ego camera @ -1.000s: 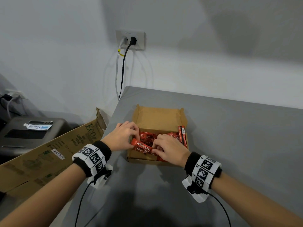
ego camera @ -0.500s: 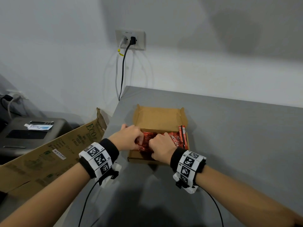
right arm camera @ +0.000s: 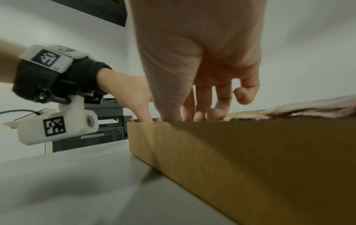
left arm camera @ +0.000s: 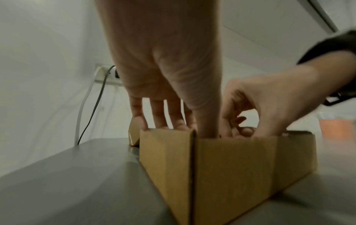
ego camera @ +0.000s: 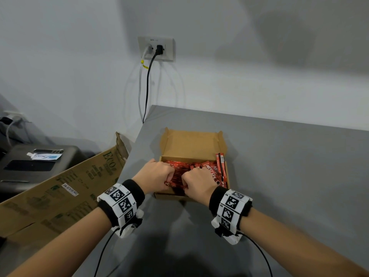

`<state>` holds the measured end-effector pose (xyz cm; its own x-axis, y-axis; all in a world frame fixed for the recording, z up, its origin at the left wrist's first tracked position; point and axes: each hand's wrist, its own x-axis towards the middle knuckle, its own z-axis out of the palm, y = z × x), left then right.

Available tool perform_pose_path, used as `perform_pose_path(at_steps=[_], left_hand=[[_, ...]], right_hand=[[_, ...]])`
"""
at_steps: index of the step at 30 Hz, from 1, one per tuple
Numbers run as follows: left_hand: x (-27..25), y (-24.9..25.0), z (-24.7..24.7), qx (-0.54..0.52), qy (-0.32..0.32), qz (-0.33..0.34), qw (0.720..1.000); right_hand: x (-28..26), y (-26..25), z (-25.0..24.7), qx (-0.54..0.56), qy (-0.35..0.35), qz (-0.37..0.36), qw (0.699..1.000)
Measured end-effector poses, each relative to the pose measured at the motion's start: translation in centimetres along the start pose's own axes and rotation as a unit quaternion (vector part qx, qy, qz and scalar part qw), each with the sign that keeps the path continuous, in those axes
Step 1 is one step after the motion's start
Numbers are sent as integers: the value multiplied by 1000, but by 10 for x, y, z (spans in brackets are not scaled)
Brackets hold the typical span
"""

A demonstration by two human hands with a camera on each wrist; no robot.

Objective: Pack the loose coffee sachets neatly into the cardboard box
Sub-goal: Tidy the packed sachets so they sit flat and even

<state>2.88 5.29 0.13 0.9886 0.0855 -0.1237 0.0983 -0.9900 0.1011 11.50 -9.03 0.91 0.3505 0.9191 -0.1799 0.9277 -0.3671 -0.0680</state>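
An open brown cardboard box (ego camera: 191, 145) sits near the left edge of the grey table (ego camera: 289, 176). Red coffee sachets (ego camera: 211, 172) fill its tray, and two stand upright against the right wall. My left hand (ego camera: 157, 175) and right hand (ego camera: 199, 181) reach in side by side over the front wall. Their curled fingers hold sachets in the left half. The left wrist view shows the left hand (left arm camera: 163, 76) dipping behind the box wall (left arm camera: 240, 167), with the right hand (left arm camera: 269, 99) curled beside it. In the right wrist view, the right hand (right arm camera: 202, 60) has its fingertips hidden behind the wall (right arm camera: 250, 152).
A large printed carton (ego camera: 60, 192) leans against the table's left side. A dark printer (ego camera: 30, 162) stands beyond it. Two cables hang from a wall socket (ego camera: 156, 48) behind the table corner. Bare grey table lies right of and in front of the box.
Both hands have moved forward and down into the box. The sachet they held above the front wall a second ago now lies lower, among the others.
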Motion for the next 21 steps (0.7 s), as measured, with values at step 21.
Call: perform_pose_path(at_steps=[21], left_hand=[[9,-7,2,46,-2,-4,999]], right_hand=[[-19,25,-14,53,46,135,988]])
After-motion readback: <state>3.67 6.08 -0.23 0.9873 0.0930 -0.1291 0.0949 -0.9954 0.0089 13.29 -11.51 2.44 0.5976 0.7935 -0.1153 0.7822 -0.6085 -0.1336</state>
